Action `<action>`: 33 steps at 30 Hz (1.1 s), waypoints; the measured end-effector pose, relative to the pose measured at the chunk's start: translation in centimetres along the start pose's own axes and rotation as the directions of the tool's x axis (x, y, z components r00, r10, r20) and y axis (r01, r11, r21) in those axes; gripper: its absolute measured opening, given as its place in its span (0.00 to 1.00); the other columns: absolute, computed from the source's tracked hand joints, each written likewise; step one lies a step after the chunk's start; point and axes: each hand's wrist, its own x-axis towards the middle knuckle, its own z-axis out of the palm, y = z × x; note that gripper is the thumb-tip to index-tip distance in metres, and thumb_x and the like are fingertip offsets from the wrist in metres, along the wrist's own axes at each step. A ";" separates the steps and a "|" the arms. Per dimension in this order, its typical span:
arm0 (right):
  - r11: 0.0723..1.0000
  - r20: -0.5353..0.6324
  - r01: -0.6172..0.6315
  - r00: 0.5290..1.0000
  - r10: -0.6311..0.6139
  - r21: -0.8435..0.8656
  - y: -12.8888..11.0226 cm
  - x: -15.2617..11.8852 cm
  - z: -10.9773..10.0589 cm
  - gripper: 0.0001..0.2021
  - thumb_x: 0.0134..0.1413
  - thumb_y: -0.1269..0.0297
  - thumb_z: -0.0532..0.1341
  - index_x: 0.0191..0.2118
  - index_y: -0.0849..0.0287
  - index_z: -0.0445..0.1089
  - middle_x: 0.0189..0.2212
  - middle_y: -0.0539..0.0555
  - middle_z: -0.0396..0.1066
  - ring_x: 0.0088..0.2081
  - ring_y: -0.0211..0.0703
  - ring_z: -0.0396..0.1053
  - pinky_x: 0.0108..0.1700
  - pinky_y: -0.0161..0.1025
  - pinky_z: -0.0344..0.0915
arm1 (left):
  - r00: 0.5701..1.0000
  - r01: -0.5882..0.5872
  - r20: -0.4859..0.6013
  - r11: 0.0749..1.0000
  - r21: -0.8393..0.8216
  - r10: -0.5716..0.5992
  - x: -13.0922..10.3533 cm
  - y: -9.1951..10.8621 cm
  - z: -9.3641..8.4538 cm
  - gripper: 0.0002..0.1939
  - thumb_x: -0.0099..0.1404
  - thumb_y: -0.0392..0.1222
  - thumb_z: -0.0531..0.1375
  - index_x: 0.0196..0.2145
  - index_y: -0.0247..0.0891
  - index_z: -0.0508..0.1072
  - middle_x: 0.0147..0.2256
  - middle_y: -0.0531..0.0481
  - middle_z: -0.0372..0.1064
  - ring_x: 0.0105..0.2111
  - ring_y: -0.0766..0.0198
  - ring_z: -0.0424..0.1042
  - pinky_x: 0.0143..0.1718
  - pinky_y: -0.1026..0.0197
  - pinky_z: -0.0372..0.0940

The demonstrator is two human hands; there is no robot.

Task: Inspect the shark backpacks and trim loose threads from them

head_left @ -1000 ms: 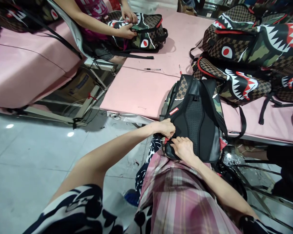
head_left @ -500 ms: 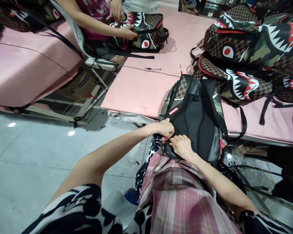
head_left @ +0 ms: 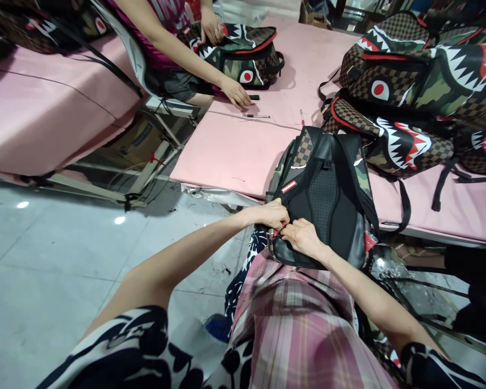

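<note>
A black-backed backpack (head_left: 323, 194) leans upright against the table edge, its padded back and shoulder straps facing me. It rests at a pink plaid cloth (head_left: 295, 324) over my lap. My left hand (head_left: 274, 214) is closed on the backpack's lower left side, below a small red label (head_left: 289, 186). Close beside it, my right hand (head_left: 301, 236) pinches the same area with bent fingers. A bit of red shows between the hands. The exact part under my fingertips is hidden. A red tag (head_left: 370, 240) hangs at the backpack's lower right.
Camouflage-and-check backpacks (head_left: 409, 81) with shark-mouth prints are piled on the pink table (head_left: 222, 156) at right. Across it, a co-worker's hand (head_left: 237, 94) reaches near a pen (head_left: 258, 116), beside another backpack (head_left: 247, 59). A second pink table (head_left: 56, 102) stands left.
The co-worker's one hand has moved off their backpack down to the tabletop near the pen. My hands stay at the same spot, with the right fingers shifted slightly and more red showing.
</note>
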 end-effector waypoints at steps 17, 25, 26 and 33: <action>0.988 0.005 0.027 1.000 -0.028 0.150 0.8 0.2 0.6 0.11 0.60 0.60 0.53 0.38 0.58 0.70 0.34 0.51 0.72 0.36 0.38 0.64 0.39 0.37 0.50 | 0.999 -0.026 -0.028 0.996 -0.085 0.024 0.2 -0.7 1.2 0.06 0.53 0.36 0.56 0.22 0.39 0.72 0.20 0.54 0.69 0.27 0.65 0.64 0.38 0.59 0.47; 0.880 -0.038 0.112 0.994 -0.106 0.462 -1.8 -1.8 0.2 0.11 0.61 0.59 0.54 0.36 0.58 0.70 0.34 0.49 0.72 0.36 0.33 0.66 0.43 0.31 0.54 | 0.998 0.019 -0.048 0.984 -0.176 -0.028 -0.8 -0.4 1.3 0.06 0.56 0.37 0.57 0.25 0.39 0.74 0.27 0.55 0.72 0.33 0.67 0.67 0.40 0.61 0.46; 0.904 -0.051 0.008 0.999 0.015 0.428 -1.7 -2.2 0.1 0.11 0.61 0.59 0.53 0.37 0.59 0.70 0.34 0.50 0.72 0.37 0.34 0.66 0.42 0.32 0.55 | 0.998 0.019 -0.061 0.982 -0.187 -0.031 -0.9 -0.4 1.3 0.06 0.56 0.37 0.57 0.26 0.39 0.74 0.28 0.54 0.73 0.35 0.67 0.67 0.40 0.61 0.46; 0.970 0.005 -0.245 0.970 0.245 0.012 -1.7 -2.5 -0.5 0.11 0.61 0.60 0.52 0.41 0.59 0.67 0.34 0.54 0.69 0.37 0.40 0.64 0.37 0.37 0.52 | 0.997 0.042 -0.061 0.982 -0.185 -0.054 -0.7 -0.3 1.5 0.05 0.55 0.37 0.58 0.25 0.40 0.74 0.26 0.56 0.72 0.33 0.66 0.67 0.40 0.60 0.46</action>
